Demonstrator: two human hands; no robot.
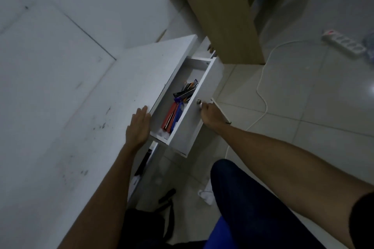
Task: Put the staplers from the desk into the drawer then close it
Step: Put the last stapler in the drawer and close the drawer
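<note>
The white drawer (199,105) hangs pulled out from under the white desk (85,119). Inside lie a red stapler (169,118), a blue stapler (176,115) beside it, and a black one (185,93) further in among pens. My right hand (209,114) is closed around the small metal knob (199,101) on the drawer front. My left hand (138,125) rests flat, fingers apart, on the desk edge right next to the drawer, holding nothing.
A wooden table leg panel (224,18) stands just beyond the drawer. A white cable (263,95) and power strip (344,43) lie on the tiled floor to the right. My knee in dark trousers (249,198) is below the drawer. A lower compartment (149,159) stands ajar.
</note>
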